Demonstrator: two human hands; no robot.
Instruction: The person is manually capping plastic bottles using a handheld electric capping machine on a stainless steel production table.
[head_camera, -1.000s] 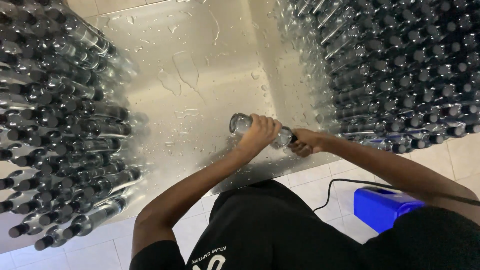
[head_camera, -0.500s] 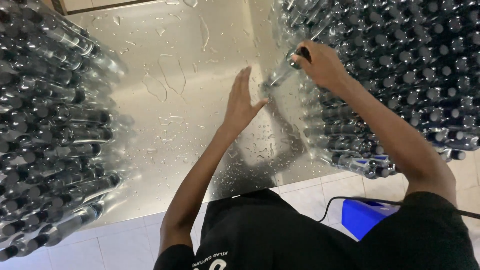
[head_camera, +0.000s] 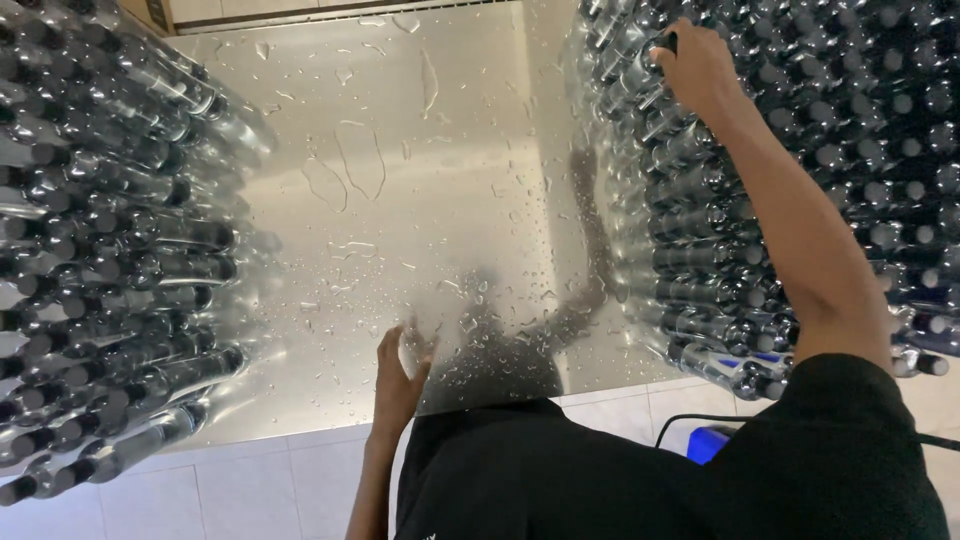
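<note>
My right hand (head_camera: 698, 68) is stretched out to the top of the right stack of clear bottles (head_camera: 830, 190) with dark caps, its fingers closed around one dark-capped bottle (head_camera: 668, 44) there. My left hand (head_camera: 398, 375) hovers open near the front edge of the wet steel table (head_camera: 420, 200), holding nothing, fingers apart. A second stack of the same bottles (head_camera: 110, 250) lies on its side along the table's left. My dark shirt fills the lower frame.
Water drops and streaks cover the steel surface between the two stacks. A blue box (head_camera: 712, 442) with a black cable (head_camera: 690, 420) sits on the pale tiled floor (head_camera: 250, 490) under the table's right front corner.
My right hand has carried the bottle from the table's middle up to the right stack. My left hand let go and dropped back toward the table's front edge.
</note>
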